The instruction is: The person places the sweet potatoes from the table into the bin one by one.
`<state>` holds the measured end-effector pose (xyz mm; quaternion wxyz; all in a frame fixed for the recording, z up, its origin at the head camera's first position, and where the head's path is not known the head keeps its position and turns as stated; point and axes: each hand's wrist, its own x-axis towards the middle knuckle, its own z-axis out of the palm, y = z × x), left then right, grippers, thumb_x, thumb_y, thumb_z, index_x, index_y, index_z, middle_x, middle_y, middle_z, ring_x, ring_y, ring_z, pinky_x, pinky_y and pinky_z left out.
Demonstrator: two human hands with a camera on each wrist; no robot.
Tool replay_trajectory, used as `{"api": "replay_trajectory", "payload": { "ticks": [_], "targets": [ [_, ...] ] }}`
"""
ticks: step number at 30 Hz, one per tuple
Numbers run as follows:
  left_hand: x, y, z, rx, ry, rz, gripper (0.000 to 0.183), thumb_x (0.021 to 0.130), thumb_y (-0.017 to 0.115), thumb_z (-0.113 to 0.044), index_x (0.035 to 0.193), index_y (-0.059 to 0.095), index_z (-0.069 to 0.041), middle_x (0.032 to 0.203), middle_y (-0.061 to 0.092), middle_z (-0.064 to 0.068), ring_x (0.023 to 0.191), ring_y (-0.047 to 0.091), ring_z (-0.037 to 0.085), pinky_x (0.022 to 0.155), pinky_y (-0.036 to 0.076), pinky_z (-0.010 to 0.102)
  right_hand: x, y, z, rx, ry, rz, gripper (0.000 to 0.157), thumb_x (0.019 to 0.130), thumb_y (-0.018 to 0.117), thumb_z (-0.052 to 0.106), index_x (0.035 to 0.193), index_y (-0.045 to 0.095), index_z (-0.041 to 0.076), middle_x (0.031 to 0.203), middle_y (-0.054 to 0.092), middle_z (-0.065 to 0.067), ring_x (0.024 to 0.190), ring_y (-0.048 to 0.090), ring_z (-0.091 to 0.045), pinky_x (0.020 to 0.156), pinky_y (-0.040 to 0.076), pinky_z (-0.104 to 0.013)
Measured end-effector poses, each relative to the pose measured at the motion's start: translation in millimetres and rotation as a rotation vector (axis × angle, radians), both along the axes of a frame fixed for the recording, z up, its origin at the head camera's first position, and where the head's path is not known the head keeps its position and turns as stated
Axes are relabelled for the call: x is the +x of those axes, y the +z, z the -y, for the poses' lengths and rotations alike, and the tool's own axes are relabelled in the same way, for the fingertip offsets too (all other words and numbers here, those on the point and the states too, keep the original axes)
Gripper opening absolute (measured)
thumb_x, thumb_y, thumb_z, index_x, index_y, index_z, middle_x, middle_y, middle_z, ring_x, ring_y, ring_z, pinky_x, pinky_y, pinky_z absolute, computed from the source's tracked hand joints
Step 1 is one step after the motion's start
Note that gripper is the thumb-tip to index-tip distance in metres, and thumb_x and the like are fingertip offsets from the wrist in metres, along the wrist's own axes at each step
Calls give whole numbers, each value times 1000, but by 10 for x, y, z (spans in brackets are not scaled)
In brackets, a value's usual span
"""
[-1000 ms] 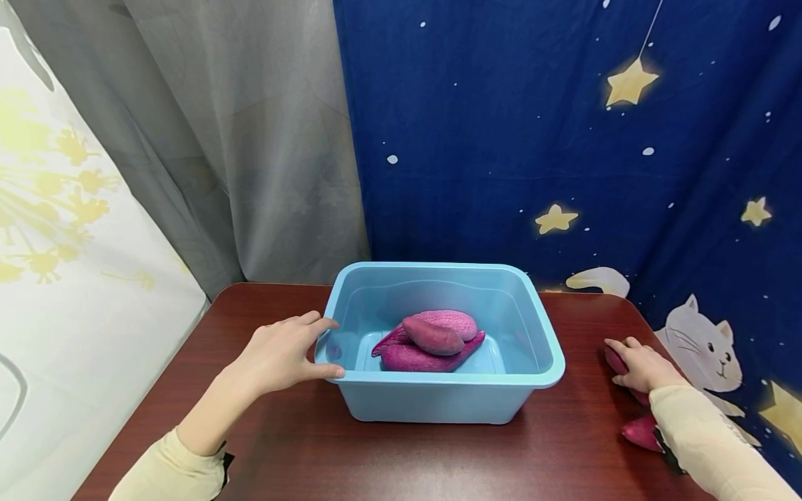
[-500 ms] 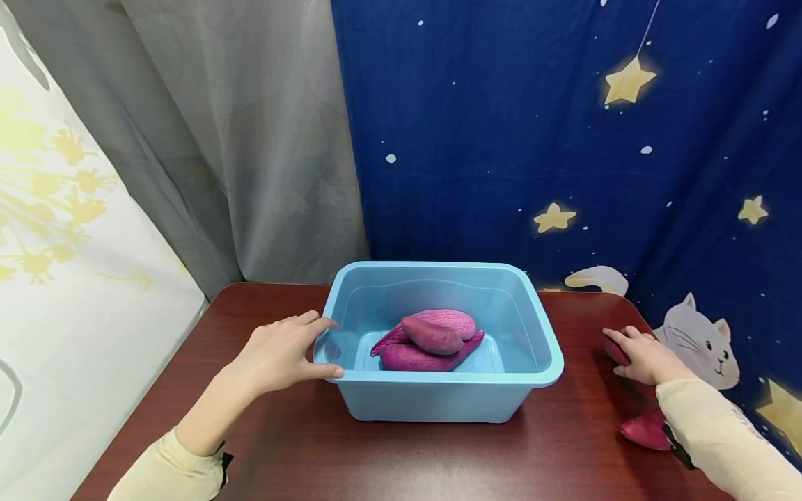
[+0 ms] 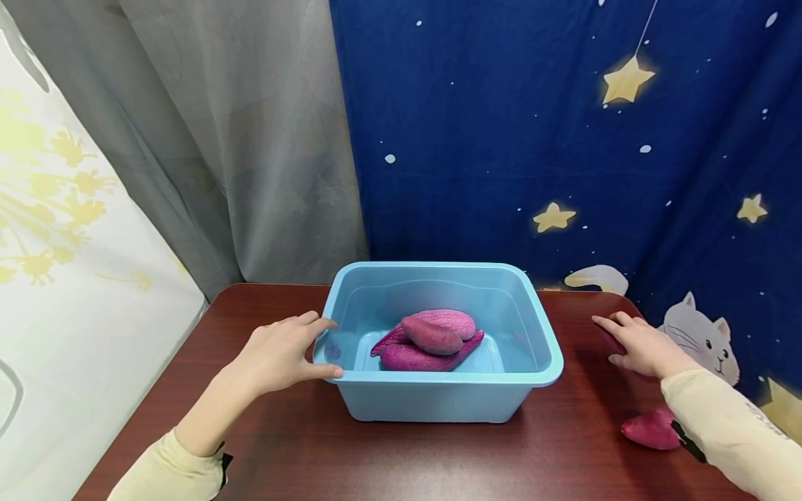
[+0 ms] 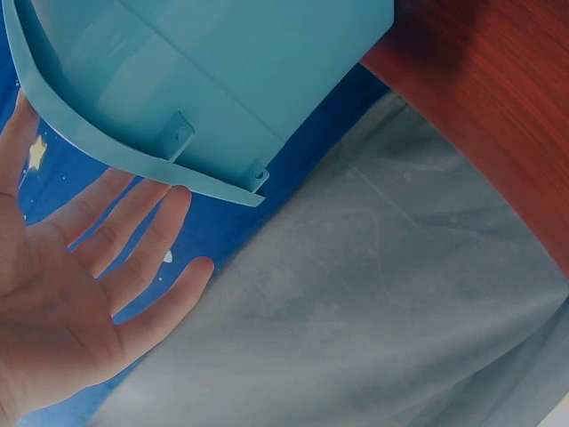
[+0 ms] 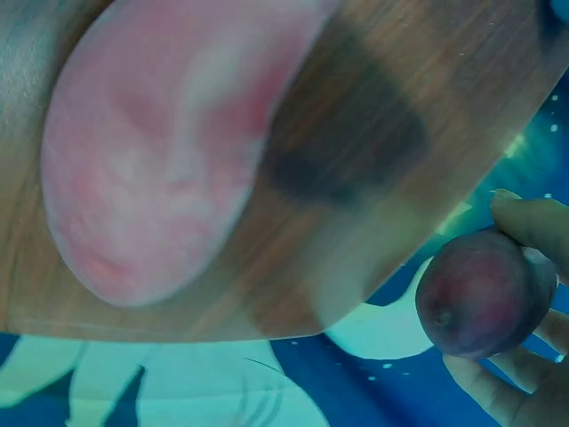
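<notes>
A light blue plastic basin (image 3: 438, 400) stands on the table. Inside it lie purple sweet potatoes, one magenta (image 3: 413, 358), one pinker and ridged (image 3: 454, 321), and a smaller redder one (image 3: 432, 336) on top. My left hand (image 3: 276, 355) rests on the basin's left rim, fingers nearly straight with the thumb at the front rim. My right hand (image 3: 645, 348) holds a sweet potato (image 5: 484, 298) between thumb and fingers; from the head it is mostly hidden beneath the hand. Below my right forearm another sweet potato (image 3: 651, 428) lies on the table, partly covered by the sleeve.
The reddish-brown wooden table (image 3: 438, 459) carries the basin near its back edge. Behind hang a grey curtain (image 3: 282, 174) and a dark blue curtain (image 3: 464, 139) printed with stars and a cat. A white patterned surface (image 3: 81, 292) is at the left.
My right hand has risen slightly from the table and begun moving left with the sweet potato, uncovering more of the one beneath the sleeve. The left hand and basin hold still.
</notes>
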<state>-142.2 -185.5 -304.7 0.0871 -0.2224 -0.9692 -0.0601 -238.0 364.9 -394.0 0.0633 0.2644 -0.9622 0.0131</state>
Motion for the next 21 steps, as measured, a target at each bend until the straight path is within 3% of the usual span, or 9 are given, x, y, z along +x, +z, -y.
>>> {"api": "replay_trajectory", "payload": {
  "ticks": [11, 21],
  "targets": [
    [-2, -4, 2, 5, -2, 7, 62, 64, 67, -57, 107, 59, -13, 79, 49, -7, 63, 46, 6, 47, 35, 25, 32, 215, 164, 35, 35, 0, 67, 65, 76, 16, 123, 43, 5, 109, 44, -18, 92, 46, -37, 64, 44, -51],
    [0, 9, 1, 2, -4, 10, 63, 64, 65, -60, 106, 59, -14, 80, 49, -7, 62, 46, 6, 46, 35, 25, 71, 353, 234, 38, 87, -60, 67, 64, 76, 14, 123, 44, 6, 111, 44, -14, 96, 43, -36, 63, 44, -50]
  ]
}}
